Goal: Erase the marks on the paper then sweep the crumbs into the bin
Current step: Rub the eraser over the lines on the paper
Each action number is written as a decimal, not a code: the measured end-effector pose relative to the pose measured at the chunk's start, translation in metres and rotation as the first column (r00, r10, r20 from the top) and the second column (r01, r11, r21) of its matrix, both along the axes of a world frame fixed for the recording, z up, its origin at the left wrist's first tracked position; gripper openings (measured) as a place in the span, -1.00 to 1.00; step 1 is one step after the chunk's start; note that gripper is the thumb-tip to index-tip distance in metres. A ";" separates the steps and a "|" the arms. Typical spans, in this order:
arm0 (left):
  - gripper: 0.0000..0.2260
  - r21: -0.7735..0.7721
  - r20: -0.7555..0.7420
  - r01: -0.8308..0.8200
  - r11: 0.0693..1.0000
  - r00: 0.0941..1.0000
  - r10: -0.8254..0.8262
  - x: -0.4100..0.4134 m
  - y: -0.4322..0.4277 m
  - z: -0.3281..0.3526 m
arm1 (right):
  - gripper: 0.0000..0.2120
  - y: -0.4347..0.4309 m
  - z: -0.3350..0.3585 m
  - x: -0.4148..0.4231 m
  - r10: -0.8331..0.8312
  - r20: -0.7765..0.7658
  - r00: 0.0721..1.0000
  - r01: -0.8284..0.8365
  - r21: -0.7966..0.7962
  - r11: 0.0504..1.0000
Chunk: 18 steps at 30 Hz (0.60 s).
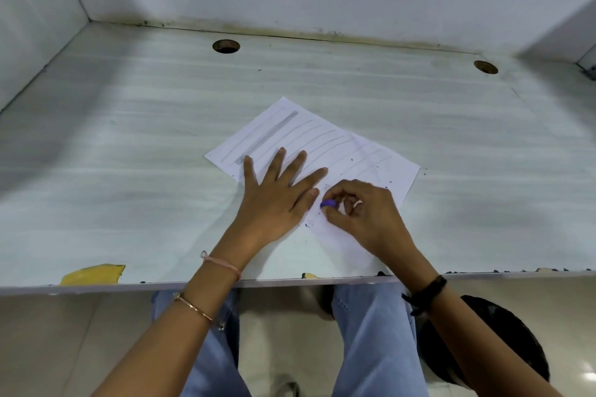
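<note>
A white sheet of paper (325, 142) lies at an angle on the pale desk (129, 155). Grey pencil lines cross its far half, with one thick dark stroke near the far left edge. My left hand (277, 196) presses flat on the paper, fingers spread. My right hand (361, 213) pinches a small purple eraser (328, 204) against the near part of the sheet. Dark eraser crumbs (364, 164) are scattered over the paper's right side and around the eraser. A black bin (493, 342) stands on the floor under the desk, to my right.
Two round cable holes, the left cable hole (226, 46) and the right cable hole (485, 67), sit near the desk's back edge. White partition walls close the back and both sides. A chipped yellow patch (93, 274) marks the desk's front edge. My legs in blue jeans (371, 332) are below the desk.
</note>
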State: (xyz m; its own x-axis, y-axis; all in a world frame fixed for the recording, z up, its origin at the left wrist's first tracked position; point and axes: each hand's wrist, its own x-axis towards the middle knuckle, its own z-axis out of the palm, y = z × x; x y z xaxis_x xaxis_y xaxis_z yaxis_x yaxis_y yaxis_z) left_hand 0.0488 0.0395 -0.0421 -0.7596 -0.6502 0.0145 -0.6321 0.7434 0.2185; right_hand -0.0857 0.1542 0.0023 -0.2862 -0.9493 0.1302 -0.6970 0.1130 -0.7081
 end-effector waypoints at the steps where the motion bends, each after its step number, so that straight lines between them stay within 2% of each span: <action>1: -0.52 -0.016 0.010 0.002 1.000 1.000 -0.002 0.000 -0.001 -0.001 | -0.94 0.003 0.001 0.005 0.075 -0.011 0.997 -0.074 0.022 0.997; 3: -0.45 -0.039 0.031 0.011 0.999 0.999 -0.010 -0.001 -0.001 -0.003 | -0.92 0.004 0.002 0.009 0.157 -0.010 0.988 -0.156 0.057 0.986; 7: -0.48 -0.060 0.010 0.001 0.998 1.000 -0.001 -0.001 -0.001 -0.003 | -0.95 -0.012 0.007 -0.008 0.007 -0.074 0.997 -0.006 0.015 1.000; 11: -0.43 -0.068 0.039 0.017 0.998 0.999 -0.014 -0.001 -0.001 -0.004 | -0.94 -0.003 0.006 0.007 0.219 -0.098 0.971 -0.209 0.103 0.972; 15: -0.46 -0.055 0.020 -0.001 0.998 1.000 0.002 -0.002 -0.001 -0.003 | -0.97 -0.012 0.005 -0.009 0.020 -0.144 0.989 -0.017 0.020 1.000; 18: -0.44 -0.054 0.038 0.014 0.998 0.999 -0.012 -0.001 -0.001 -0.002 | -0.95 -0.007 0.006 0.002 0.167 -0.121 0.978 -0.154 0.112 0.982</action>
State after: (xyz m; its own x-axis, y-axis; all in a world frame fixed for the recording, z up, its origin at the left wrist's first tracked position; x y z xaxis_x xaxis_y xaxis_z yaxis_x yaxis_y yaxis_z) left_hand 0.0477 0.0382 -0.0446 -0.7686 -0.6394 0.0203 -0.6295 0.7616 0.1540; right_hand -0.0840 0.1477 0.0087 -0.1158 -0.9917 0.0568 -0.7970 0.0586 -0.6011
